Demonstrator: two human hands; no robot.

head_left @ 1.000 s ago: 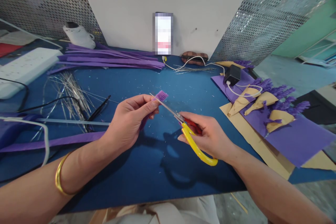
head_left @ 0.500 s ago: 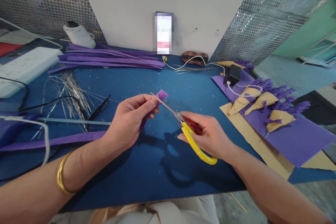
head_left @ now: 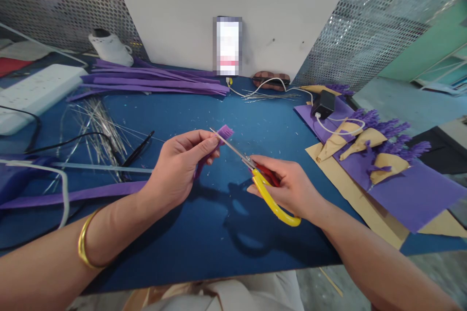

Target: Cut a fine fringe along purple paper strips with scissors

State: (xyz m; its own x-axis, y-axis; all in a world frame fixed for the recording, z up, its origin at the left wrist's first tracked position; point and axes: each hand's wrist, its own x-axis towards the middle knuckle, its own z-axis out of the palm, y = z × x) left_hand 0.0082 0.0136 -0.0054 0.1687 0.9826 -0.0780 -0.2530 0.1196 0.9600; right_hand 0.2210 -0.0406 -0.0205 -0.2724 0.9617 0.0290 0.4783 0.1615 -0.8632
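Note:
My left hand (head_left: pixel 186 163) pinches a purple paper strip (head_left: pixel 225 131) whose end, fringed with fine cuts, sticks out past the thumb. The rest of that strip runs down behind the fingers and is partly hidden. In my right hand (head_left: pixel 292 187) are scissors (head_left: pixel 275 204) with a yellow handle loop and a red one. Their blades point up and left and lie across the strip beside my left thumb and fingertips. Another length of purple strip (head_left: pixel 80 196) passes beneath my left wrist.
Purple strips (head_left: pixel 156 82) lie at the back, near a propped phone (head_left: pixel 228 46). Thin wires (head_left: pixel 102 124), cables and a white power strip (head_left: pixel 40 95) are at left. Wrapped purple flowers (head_left: pixel 392 138) rest on purple paper (head_left: pixel 419 194) at right.
The yellow handle loop has shifted very slightly up and left. Otherwise both hands, the strip and the blades hold nearly the same position.

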